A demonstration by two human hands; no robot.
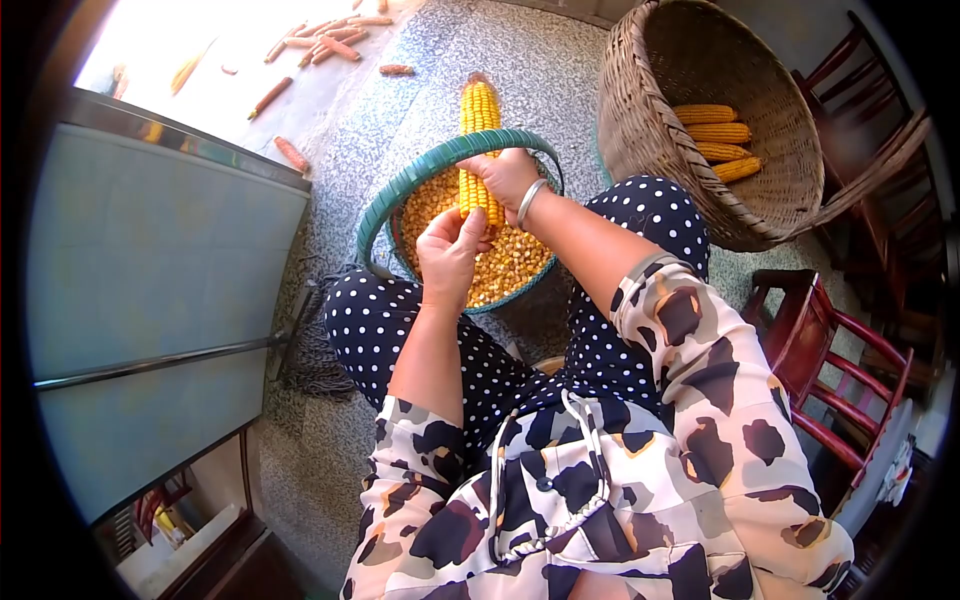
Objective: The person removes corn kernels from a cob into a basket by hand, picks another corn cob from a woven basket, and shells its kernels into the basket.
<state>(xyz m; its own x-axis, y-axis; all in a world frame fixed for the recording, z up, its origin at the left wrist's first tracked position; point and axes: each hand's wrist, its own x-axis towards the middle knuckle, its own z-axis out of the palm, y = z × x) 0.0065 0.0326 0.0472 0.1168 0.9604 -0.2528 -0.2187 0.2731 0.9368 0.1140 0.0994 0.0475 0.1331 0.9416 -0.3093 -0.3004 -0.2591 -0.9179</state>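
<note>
Head view: the right hand (510,180) has its grip closed round a corn cob (480,192) over the basket (512,297) of kernels (515,265); the left hand (447,252) pinches its near end. A loosened grip could drop it; flicked kernels might reach the floor (445,45).

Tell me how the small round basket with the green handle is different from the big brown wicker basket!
The green-handled basket is smaller than the brown wicker basket. The green-handled basket holds loose yellow kernels, but the brown wicker basket holds whole yellow cobs. Both hold corn.
</note>
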